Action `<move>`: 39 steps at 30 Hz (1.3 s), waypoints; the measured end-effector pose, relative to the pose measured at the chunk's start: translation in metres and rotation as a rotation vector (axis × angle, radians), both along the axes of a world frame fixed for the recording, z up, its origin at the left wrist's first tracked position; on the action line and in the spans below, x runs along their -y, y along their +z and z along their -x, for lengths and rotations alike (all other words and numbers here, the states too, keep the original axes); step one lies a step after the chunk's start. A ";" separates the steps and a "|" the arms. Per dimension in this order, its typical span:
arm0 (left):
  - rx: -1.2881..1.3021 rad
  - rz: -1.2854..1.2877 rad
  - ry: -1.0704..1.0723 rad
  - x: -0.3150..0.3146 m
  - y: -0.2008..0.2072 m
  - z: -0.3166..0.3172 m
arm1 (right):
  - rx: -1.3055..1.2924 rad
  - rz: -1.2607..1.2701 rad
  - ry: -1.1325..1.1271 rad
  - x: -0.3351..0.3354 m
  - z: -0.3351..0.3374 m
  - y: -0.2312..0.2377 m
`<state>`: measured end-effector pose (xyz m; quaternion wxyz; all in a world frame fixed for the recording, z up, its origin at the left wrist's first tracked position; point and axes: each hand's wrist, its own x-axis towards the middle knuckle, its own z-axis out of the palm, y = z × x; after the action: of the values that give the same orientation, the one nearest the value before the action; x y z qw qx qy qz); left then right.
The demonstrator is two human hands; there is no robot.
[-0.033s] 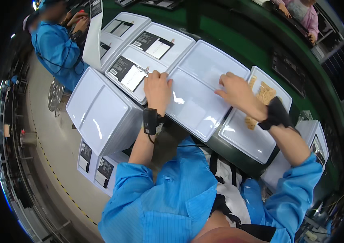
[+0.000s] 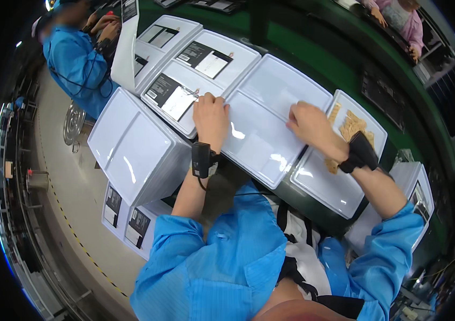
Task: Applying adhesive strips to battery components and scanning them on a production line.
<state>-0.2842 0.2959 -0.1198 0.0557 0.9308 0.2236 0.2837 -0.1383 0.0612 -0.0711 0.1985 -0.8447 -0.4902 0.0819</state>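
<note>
Blue fabric sleeves [image 2: 184, 243] come in from the bottom of the frame. A glossy white rectangular plastic panel [image 2: 262, 142] with a raised rim and a cross ridge is laid mid-frame on the dark green surface [image 2: 321, 206]. Left hand [image 2: 211, 122] is placed at its left edge, fingers bent; right hand [image 2: 314, 125] is held over its right part, fingers curled. Whether anything is gripped by either: cannot tell.

Left of centre, a stack of plain white plastic panels [image 2: 134, 144] is set at a tilt. Right of centre, a similar white panel with tan, irregular patches [image 2: 326, 187] is partly covered by the right forearm. Beyond the left hand, a white panel with two black-and-white labels [image 2: 187, 74] is butted against the middle one. Upper left: a co-worker in blue [image 2: 75, 67]. Upper right: a person in pink sleeves [image 2: 412, 33].
</note>
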 end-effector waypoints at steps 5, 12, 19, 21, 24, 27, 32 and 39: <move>0.111 0.072 -0.066 -0.004 0.005 -0.004 | 0.060 0.019 0.006 0.004 0.001 -0.005; 0.243 0.367 -0.136 0.017 0.082 0.014 | -0.035 -0.162 -0.012 0.017 0.013 0.051; 0.564 0.602 0.134 -0.099 0.113 0.171 | 0.233 -0.689 0.246 0.013 0.033 0.101; 0.559 0.500 0.346 -0.135 0.105 0.255 | 0.148 -0.670 0.239 0.019 0.028 0.094; 0.442 0.436 0.604 -0.174 0.060 0.339 | -0.005 -0.622 0.205 0.028 0.015 0.069; 0.215 0.183 0.785 -0.189 -0.024 0.385 | -0.200 -0.454 0.195 0.030 0.014 0.038; 0.273 0.533 0.522 -0.164 -0.025 0.327 | -0.063 -0.215 0.216 0.049 0.013 -0.008; 0.199 0.575 0.516 -0.158 -0.025 0.346 | 0.000 -0.067 0.111 0.050 -0.001 -0.029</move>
<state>-0.6300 0.4537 -0.1444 0.2621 0.7585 0.5138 0.3032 -0.1370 0.0112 -0.1004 0.2217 -0.8091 -0.5389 0.0765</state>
